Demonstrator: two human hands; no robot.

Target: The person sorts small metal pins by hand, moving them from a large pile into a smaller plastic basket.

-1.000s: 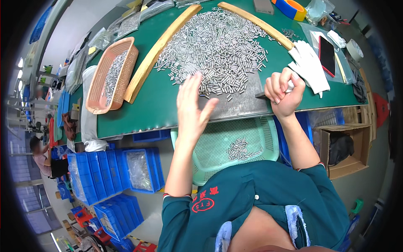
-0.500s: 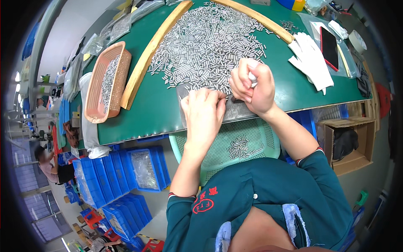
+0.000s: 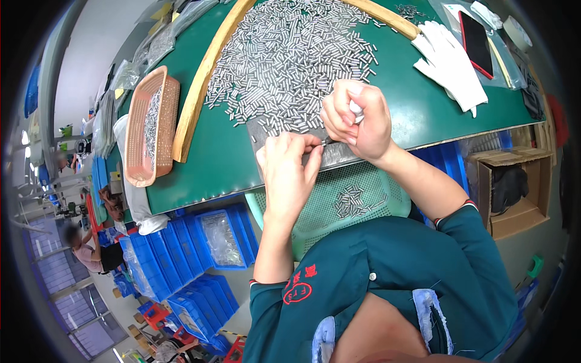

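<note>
Small silver metal pins (image 3: 290, 66) lie heaped on the green table beyond my hands. My left hand (image 3: 285, 166), at the near edge of the heap, pinches one metal pin (image 3: 327, 141) between thumb and index finger. My right hand (image 3: 358, 121) is closed in a fist around a tool with a white handle (image 3: 356, 110); its kind is mostly hidden. The tool's dark end appears to meet the pinched pin over a grey metal plate (image 3: 342, 158). Below the table edge, a light green perforated basket (image 3: 393, 189) holds a small pile of pins (image 3: 356, 202).
Wooden strips (image 3: 206, 81) border the heap. A peach basket (image 3: 171, 130) with pins stands left. White gloves (image 3: 451, 66) and a red-edged phone (image 3: 476, 45) lie right. Blue bins (image 3: 172, 248) stand lower left, a cardboard box (image 3: 520, 209) lower right. Another person (image 3: 91, 251) is far left.
The right hand and the tool's dark end have come closer to the left fingertips, where the pin now shows. The whole view has shifted slightly.
</note>
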